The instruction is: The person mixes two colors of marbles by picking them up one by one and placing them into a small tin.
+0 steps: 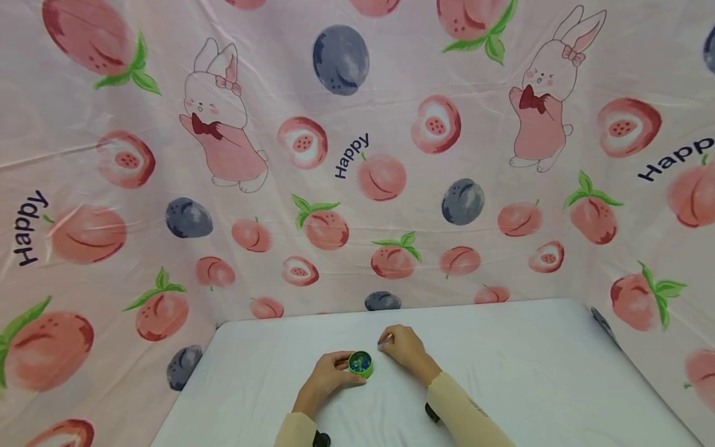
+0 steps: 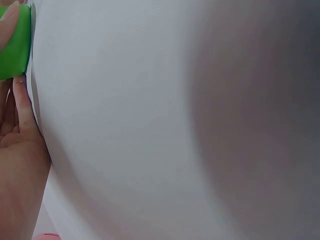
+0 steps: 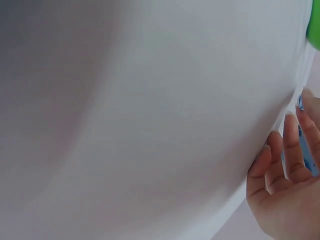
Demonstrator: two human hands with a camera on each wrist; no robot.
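A small round green tub (image 1: 360, 364) stands on the white table, with several shiny blue and green pieces inside it. My left hand (image 1: 329, 375) grips it from the left side, fingers behind and thumb in front. In the left wrist view the green wall of the tub (image 2: 16, 42) shows between thumb and fingers. Just right of the tub, my right hand (image 1: 403, 347) pinches a small shiny blue piece (image 3: 300, 102) between thumb and index finger; its kind is too small to tell. The other right fingers are loosely bent near the tabletop.
A white cloth covers the table (image 1: 530, 366). Behind it and on both sides hangs a pink curtain (image 1: 357, 248) printed with fruit and rabbits. Dark wrist devices are strapped below both cream sleeves (image 1: 463, 410).
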